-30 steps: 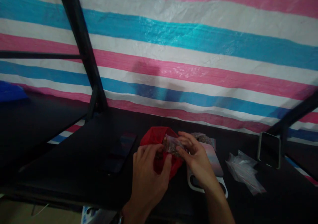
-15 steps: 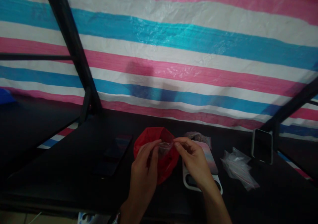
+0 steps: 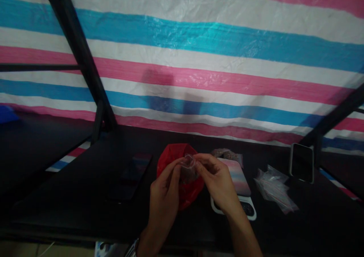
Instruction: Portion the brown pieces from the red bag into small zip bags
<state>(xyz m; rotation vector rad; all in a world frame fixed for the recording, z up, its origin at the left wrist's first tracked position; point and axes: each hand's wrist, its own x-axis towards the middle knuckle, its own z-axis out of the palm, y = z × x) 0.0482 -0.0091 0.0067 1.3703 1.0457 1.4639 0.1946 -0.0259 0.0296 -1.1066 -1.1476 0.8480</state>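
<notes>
Bag [image 3: 187, 175] | mouth now gaping, flatter before | grip: left hand [image 3: 163, 201], right hand [image 3: 218, 182] pinching rim

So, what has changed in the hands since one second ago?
A second ago, the right hand held a small bag with brown contents by its body. Now it and the left hand pinch the rim of a small clear bag, its mouth rounder than half a second ago. The loose clear bags and the phone beside them stayed in place.

Small clear bag [image 3: 187, 174], mouth spread open, held over wide-open red bag [image 3: 174, 150].
</notes>
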